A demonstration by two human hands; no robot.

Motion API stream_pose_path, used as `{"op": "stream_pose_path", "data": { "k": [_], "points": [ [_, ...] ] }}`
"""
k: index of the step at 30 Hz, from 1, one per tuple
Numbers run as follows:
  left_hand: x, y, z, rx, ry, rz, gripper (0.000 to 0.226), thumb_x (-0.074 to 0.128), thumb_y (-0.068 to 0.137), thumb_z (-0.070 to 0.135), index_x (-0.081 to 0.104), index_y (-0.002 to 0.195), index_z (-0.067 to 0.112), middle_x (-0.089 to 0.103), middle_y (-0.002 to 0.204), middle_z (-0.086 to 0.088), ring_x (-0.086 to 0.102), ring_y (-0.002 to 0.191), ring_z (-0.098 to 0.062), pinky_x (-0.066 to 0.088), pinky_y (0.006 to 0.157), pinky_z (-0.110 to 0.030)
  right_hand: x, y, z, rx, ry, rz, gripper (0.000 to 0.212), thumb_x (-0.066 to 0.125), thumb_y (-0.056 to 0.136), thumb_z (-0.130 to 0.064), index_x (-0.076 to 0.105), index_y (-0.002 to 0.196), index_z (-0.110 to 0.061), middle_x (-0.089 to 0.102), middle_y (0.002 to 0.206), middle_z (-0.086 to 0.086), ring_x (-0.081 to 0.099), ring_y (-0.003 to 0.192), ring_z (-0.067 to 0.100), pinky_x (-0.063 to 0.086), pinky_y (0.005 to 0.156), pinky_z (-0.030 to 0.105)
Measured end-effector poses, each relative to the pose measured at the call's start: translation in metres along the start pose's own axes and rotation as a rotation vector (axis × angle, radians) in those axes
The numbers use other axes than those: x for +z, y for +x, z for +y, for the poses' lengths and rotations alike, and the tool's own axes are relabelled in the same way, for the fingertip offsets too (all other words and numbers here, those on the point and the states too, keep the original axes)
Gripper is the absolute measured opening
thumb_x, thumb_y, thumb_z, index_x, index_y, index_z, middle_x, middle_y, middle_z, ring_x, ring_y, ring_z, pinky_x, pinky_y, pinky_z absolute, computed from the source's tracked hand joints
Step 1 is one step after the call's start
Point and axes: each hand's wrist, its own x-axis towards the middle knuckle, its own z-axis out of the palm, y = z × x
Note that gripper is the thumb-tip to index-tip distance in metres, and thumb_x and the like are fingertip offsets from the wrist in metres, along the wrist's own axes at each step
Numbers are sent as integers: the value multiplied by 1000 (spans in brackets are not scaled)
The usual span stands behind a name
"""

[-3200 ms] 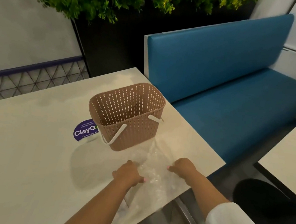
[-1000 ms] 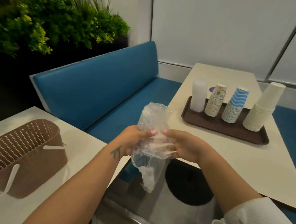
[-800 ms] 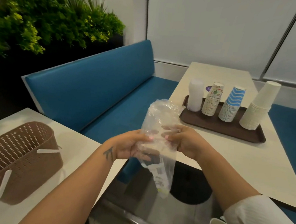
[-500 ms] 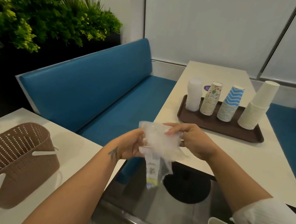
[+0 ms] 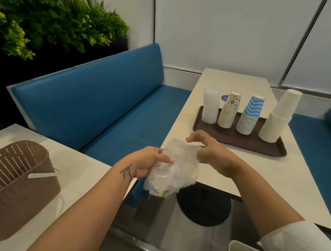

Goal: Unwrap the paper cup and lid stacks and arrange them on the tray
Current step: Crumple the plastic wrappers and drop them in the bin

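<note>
no text can be read here.

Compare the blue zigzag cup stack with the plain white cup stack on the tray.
The blue zigzag cup stack carries a blue-and-white chevron print; the plain white cup stack is unprinted. The white stack looks taller and wider, and it leans to the right, while the blue one stands nearer upright. The white stack stands at the right end of the tray, the blue one further in. Both are unwrapped, rims down.

Café or fast-food dining area.
Blue padded booth bench [image 5: 93, 105] between pale square surfaces [image 5: 234, 85]; brown plastic tray [image 5: 238, 142] with stacked paper cups [image 5: 249, 115]; green planter hedge [image 5: 39, 14] behind seating.
</note>
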Motion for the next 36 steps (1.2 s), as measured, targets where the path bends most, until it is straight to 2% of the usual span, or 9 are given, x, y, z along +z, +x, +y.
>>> {"op": "stream_pose_path", "data": {
  "k": [3, 6, 11, 17, 21, 24, 26, 31, 36],
  "points": [
    [6, 3, 4, 62, -45, 50, 17, 60, 88, -2, 62, 102, 7, 72, 92, -8, 71, 81, -23, 58, 66, -34, -5, -5, 9, 149, 491, -78, 54, 72, 56, -30, 57, 106, -19, 59, 115, 7, 55, 112, 30, 48, 87, 52],
    [19, 5, 5, 128, -9, 137, 20, 61, 87, -5, 59, 103, 8, 70, 95, -8, 72, 75, -19, 58, 59, -30, 3, -8, 21, 240, 447, -72, 71, 77, 66, -44, 49, 128, -23, 63, 124, 7, 63, 111, 32, 57, 70, 46],
    [33, 13, -2, 252, 19, 182, 59, 66, 86, -1, 28, 126, 18, 56, 113, -6, 63, 97, -23, 59, 67, -33, 6, -11, 39, 276, 459, 243, 41, 69, 82, 0, 53, 120, -2, 64, 115, 18, 68, 93, 32, 59, 73, 42],
    [55, 25, -12, 460, -7, -5, 34, 64, 81, -12, 52, 74, 19, 69, 106, 8, 67, 97, -25, 57, 78, -44, -8, -30, 47, 222, 680, 605, 71, 73, 77, 5, 30, 127, -22, 51, 113, 9, 61, 92, 27, 57, 66, 38],
    [76, 41, -19, 444, 2, -8, 45, 65, 80, -12, 59, 50, 20, 70, 105, 5, 65, 102, -24, 52, 90, -47, -14, -43, 50, 168, 563, 770, 65, 72, 80, 3, 27, 122, -19, 53, 99, 5, 59, 88, 19, 54, 67, 30],
    [93, 49, -21, 318, 132, -39, 30, 68, 80, -8, 71, 88, 21, 70, 100, 3, 66, 93, -19, 54, 89, -36, -26, -56, 58, 131, 484, 860, 57, 73, 79, 2, 32, 113, -19, 53, 114, 9, 60, 96, 23, 57, 73, 35],
    [102, 56, -22, 264, 242, -68, 45, 74, 75, -6, 68, 109, 24, 68, 106, 5, 66, 99, -16, 53, 92, -31, -35, -68, 63, 82, 433, 871, 52, 73, 79, 2, 40, 113, -20, 50, 121, 3, 58, 104, 24, 57, 76, 35],
    [137, 77, -22, 195, 320, -38, 62, 80, 66, -8, 62, 121, 13, 71, 98, -8, 68, 94, -19, 51, 91, -29, -65, -105, 75, -97, 284, 676, 46, 72, 77, 6, 69, 101, -32, 50, 118, -19, 51, 116, 19, 51, 80, 19],
    [181, 93, -26, 184, 519, 19, 63, 83, 62, -5, 62, 121, 7, 69, 104, -12, 65, 97, -22, 51, 89, -29, -102, -130, 94, 203, -449, 555, 63, 85, 68, -6, 62, 124, -23, 45, 133, 1, 51, 114, 19, 47, 97, 27]
  ]
}}
